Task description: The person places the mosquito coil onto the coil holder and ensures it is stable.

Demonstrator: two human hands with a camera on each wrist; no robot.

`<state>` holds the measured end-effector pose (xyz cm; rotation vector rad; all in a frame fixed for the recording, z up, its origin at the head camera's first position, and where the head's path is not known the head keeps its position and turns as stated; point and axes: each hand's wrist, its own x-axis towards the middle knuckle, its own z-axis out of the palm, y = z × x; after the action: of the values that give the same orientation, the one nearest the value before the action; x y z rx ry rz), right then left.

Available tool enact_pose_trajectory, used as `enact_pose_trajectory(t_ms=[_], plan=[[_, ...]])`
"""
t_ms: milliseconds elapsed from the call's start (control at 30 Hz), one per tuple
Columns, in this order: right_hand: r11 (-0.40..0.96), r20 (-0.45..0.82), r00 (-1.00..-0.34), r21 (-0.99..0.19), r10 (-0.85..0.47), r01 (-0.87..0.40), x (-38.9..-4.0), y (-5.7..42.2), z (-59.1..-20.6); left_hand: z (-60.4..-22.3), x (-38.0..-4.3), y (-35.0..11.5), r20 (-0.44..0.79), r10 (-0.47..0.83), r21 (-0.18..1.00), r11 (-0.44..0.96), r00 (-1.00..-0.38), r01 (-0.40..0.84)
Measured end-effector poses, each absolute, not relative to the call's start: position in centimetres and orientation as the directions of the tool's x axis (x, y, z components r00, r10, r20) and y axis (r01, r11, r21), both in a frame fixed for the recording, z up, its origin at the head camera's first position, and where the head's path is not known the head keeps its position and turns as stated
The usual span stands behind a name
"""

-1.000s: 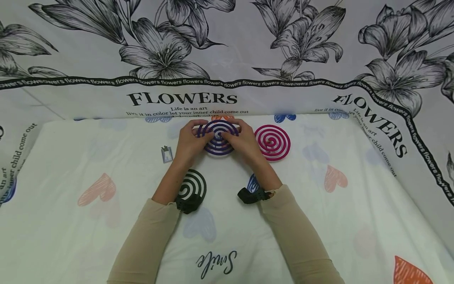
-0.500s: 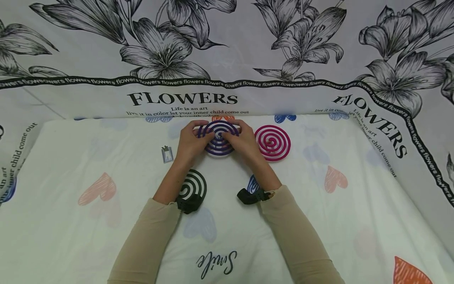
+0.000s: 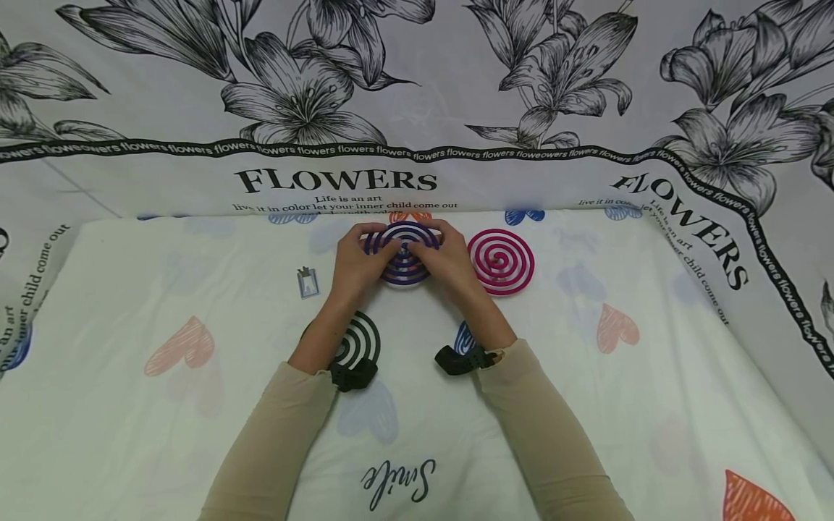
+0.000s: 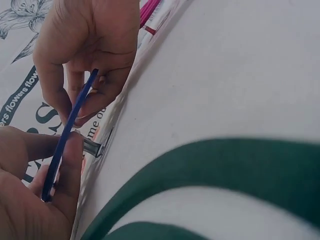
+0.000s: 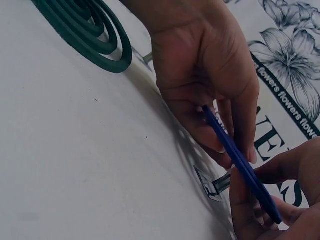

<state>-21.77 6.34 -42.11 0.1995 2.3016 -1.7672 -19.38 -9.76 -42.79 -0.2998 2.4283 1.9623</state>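
Both hands hold a dark blue mosquito coil (image 3: 405, 273) near the far edge of the table. My left hand (image 3: 356, 262) grips its left side, thumb near the centre. On the other side my right hand (image 3: 449, 259) pinches it, its thumb also at the middle. Under the coil, in the right wrist view, a small metal stand (image 5: 212, 186) has its upright reaching to the fingertips at the coil's centre. The left wrist view shows the blue coil (image 4: 67, 135) edge-on between the hands. Fingers hide where coil and stand meet.
A pink coil (image 3: 501, 262) lies just right of the right hand. Beneath the left wrist is a dark green coil (image 3: 370, 340), partly covered. Another small metal stand (image 3: 308, 283) lies left of the left hand. The white tablecloth (image 3: 247, 420) has printed hearts.
My left hand has shifted slightly to the right, its thumb closer to the coil's centre. The right hand and the other coils have hardly moved.
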Motion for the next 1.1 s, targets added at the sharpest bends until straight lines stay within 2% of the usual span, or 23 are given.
enact_pose_trajectory(t_ms=[267, 1100], plan=[[0.267, -0.271, -0.962, -0.93, -0.036, 0.253, -21.79, 6.33, -41.95, -42.85, -19.51, -9.57, -0.126, -0.164, 0.975, 0.164, -0.978, -0.153], [0.244, -0.255, -0.967, -0.939, -0.017, 0.243, -21.78, 5.91, -42.59, -43.05, -19.52, -9.76, -0.083, -0.17, 0.967, 0.226, -0.982, -0.12]])
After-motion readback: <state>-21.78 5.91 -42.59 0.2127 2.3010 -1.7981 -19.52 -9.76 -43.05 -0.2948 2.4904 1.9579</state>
